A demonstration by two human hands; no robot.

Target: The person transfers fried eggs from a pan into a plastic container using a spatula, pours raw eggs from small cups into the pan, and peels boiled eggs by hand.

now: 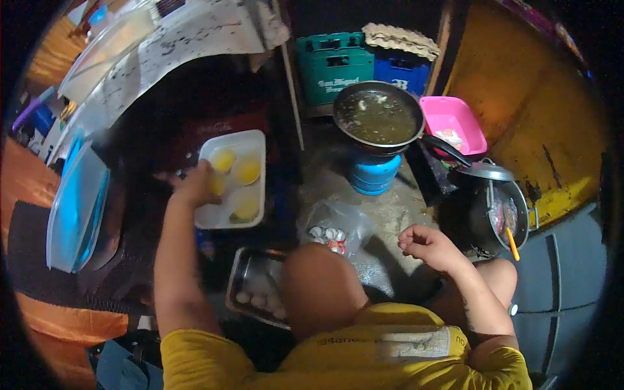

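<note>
My left hand (196, 184) is over the left edge of a white rectangular tray (259, 195), its fingers smeared by motion. Several round yellow items (247, 170) lie in the tray, one of them right beside my fingers. My right hand (426, 247) hangs above the floor, right of a clear plastic bag (354, 227), with its fingers curled and pinched together. Whether anything small is between them cannot be made out. Ahead, a black pan (378, 117) of bubbling oil with a few pale bits sits above a small blue gas cylinder (375, 174).
A pink basin (465, 120) and a dark pot (481, 208) with an orange handle in it stand right. Green (335, 65) and blue crates (403, 71) stand behind. A metal tray (239, 279) with round pale items lies beside my knee.
</note>
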